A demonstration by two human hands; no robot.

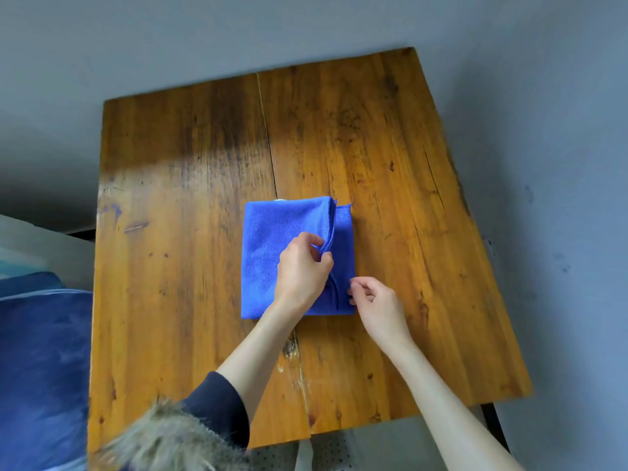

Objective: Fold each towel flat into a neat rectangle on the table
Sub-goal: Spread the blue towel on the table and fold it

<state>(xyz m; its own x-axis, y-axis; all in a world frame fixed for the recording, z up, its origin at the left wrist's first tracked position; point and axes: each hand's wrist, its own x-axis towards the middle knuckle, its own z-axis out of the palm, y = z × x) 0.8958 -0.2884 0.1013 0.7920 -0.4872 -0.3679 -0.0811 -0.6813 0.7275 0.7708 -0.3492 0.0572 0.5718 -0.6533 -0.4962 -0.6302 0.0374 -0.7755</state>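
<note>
A blue towel (268, 239) lies folded in a rough rectangle near the middle of the wooden table (176, 205). Its upper layer ends a little short of the right edge, leaving a narrow strip of the lower layer showing. My left hand (300, 266) lies on the towel and pinches the edge of the upper layer between thumb and fingers. My right hand (377, 302) is at the towel's near right corner, its fingertips pinching the lower layer's edge there.
A long crack runs down the table from back to front, passing under the towel. A blue cushioned seat (40, 362) stands to the left of the table. Grey floor surrounds the table. A fur-trimmed dark sleeve (204, 423) shows at the bottom.
</note>
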